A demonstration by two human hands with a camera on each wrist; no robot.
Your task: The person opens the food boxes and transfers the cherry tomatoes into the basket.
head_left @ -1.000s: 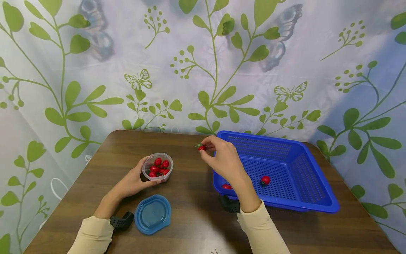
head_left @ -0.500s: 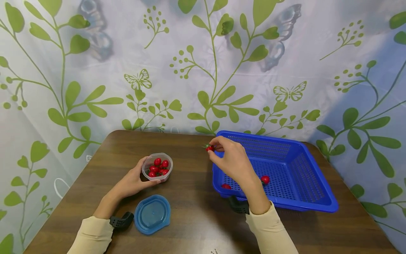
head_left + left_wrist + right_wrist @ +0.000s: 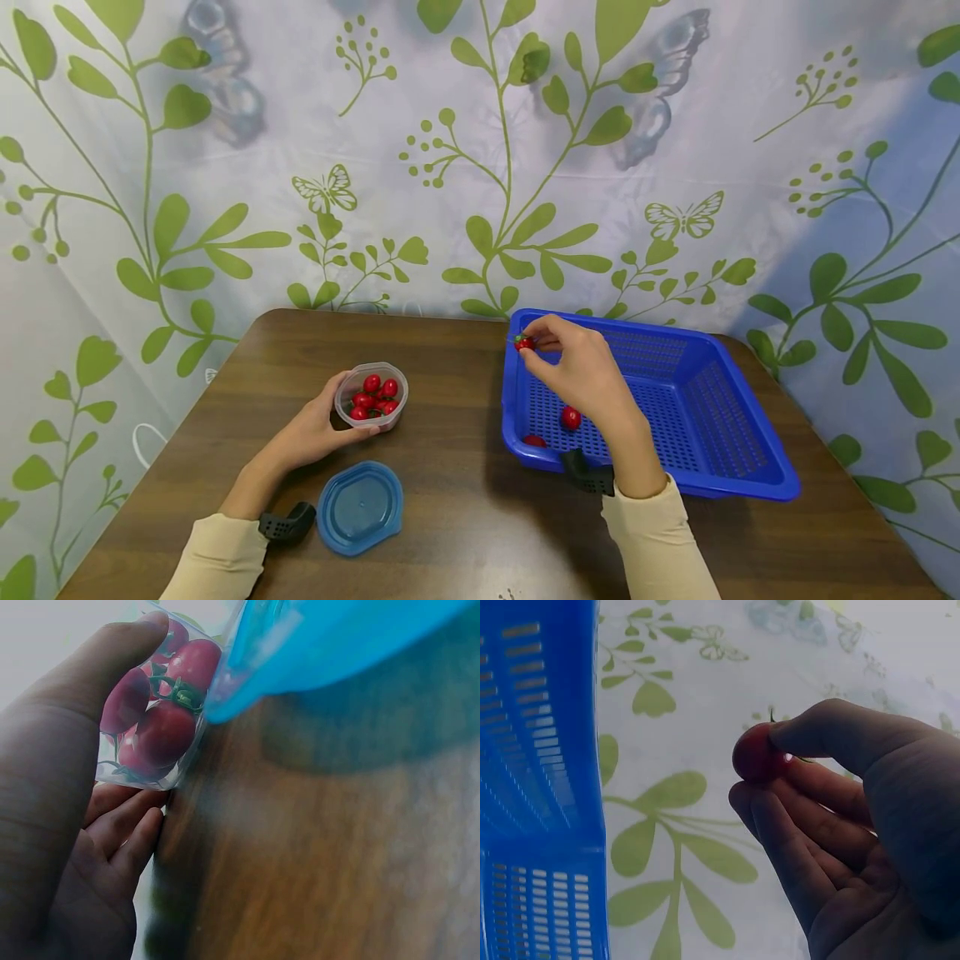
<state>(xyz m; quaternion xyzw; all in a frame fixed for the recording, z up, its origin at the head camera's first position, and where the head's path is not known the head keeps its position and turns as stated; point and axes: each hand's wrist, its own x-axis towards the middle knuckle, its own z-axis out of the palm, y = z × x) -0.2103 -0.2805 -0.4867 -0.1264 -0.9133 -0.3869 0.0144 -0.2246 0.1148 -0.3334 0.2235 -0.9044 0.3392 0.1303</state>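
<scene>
My left hand [image 3: 311,429] grips a small clear plastic container [image 3: 406,397] at the left of the table, thumb along its near side and fingers round the far side. Several cherry tomatoes [image 3: 166,732] with green stems lie in it, seen through its wall in the left wrist view. My right hand [image 3: 581,371] pinches one cherry tomato [image 3: 754,755] between thumb and fingertips. That tomato is up over the left rim of the blue plastic basket [image 3: 757,425]. Two tomatoes show on the basket's floor, one red tomato [image 3: 571,417] beside my wrist and another tomato [image 3: 534,440] in the near left corner.
A blue lid [image 3: 362,508] rests on the brown wooden table [image 3: 457,500], in front of the container. The basket takes up the table's right side. Behind stands a white cloth [image 3: 420,217] printed with leaves and butterflies.
My right hand has moved right with the tomato, from left of the basket to over its left rim. The shifted forearm uncovers one basket tomato and covers another. My left hand stays put.
</scene>
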